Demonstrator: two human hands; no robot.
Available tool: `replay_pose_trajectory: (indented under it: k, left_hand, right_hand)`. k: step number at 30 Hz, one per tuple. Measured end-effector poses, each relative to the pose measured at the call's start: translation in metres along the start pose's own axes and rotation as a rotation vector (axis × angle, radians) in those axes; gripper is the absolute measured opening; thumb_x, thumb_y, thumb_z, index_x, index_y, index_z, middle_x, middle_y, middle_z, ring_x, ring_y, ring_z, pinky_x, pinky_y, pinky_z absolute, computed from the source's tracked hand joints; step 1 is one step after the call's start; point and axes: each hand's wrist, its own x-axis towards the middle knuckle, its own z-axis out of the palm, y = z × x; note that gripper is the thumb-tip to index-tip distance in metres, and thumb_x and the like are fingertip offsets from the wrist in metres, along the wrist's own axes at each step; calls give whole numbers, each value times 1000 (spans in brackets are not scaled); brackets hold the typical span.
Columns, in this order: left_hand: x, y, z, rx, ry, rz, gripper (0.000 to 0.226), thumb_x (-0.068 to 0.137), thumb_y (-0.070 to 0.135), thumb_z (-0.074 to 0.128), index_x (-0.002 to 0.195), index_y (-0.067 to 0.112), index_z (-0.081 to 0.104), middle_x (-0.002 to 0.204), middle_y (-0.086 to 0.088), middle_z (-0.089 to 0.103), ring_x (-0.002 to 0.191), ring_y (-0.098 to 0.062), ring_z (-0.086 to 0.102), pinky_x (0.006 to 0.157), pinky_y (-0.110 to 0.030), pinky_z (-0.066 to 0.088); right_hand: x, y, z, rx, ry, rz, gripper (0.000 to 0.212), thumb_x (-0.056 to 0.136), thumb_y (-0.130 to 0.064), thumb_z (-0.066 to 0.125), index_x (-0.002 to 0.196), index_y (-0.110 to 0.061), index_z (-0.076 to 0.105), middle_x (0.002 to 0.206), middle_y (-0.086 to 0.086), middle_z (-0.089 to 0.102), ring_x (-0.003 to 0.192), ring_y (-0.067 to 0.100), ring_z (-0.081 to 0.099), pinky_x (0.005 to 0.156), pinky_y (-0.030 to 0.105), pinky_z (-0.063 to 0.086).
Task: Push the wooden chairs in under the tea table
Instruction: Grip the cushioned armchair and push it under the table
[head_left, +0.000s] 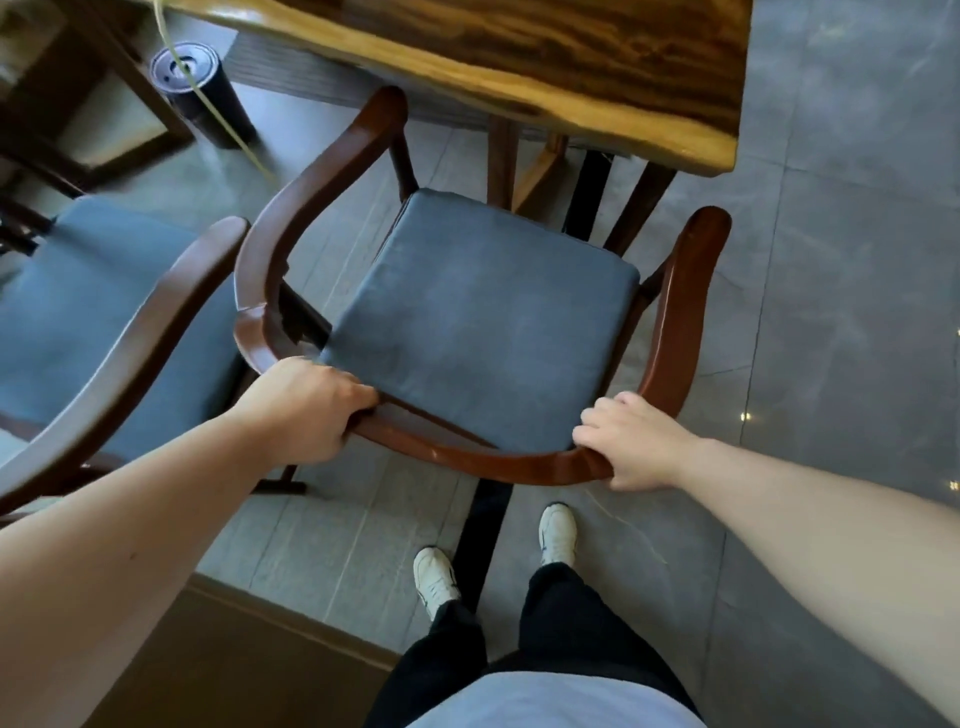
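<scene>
A wooden armchair (483, 462) with a curved reddish-brown back rail and a grey-blue seat cushion stands in front of me, facing the tea table (571, 62). The front of its seat sits just at the table's near edge. My left hand (306, 405) grips the left part of the curved back rail. On the right part of the same rail, my right hand (634, 441) is closed around the wood. The table has a thick slab top with dark and yellow grain. A second wooden chair (130, 332) with the same cushion stands to the left, pulled out from the table.
A black cylindrical bin (202, 93) stands on the floor at the upper left, beside a dark wooden frame (104, 130). The table's legs (545, 171) show under the slab. My feet (493, 561) are on grey tiles behind the chair. A brown ledge (234, 665) lies at lower left.
</scene>
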Motion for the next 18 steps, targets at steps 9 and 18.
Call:
replay_pose_trajectory:
  k: [9, 18]
  left_hand:
    - [12, 14, -1, -55, 7, -49, 25, 70, 30, 59, 94, 34, 66, 79, 8, 68, 80, -21, 65, 71, -36, 52]
    - [59, 69, -23, 44, 35, -81, 26, 76, 38, 49, 100, 33, 56, 89, 10, 67, 80, -18, 64, 56, -29, 40]
  right_hand:
    - [-4, 35, -2, -73, -31, -123, 33, 71, -36, 66, 97, -18, 54, 93, 3, 55, 92, 27, 51, 69, 40, 43]
    - [-28, 105, -8, -156, -92, -7, 34, 72, -32, 66, 103, -22, 54, 100, 1, 54, 98, 24, 49, 83, 42, 43]
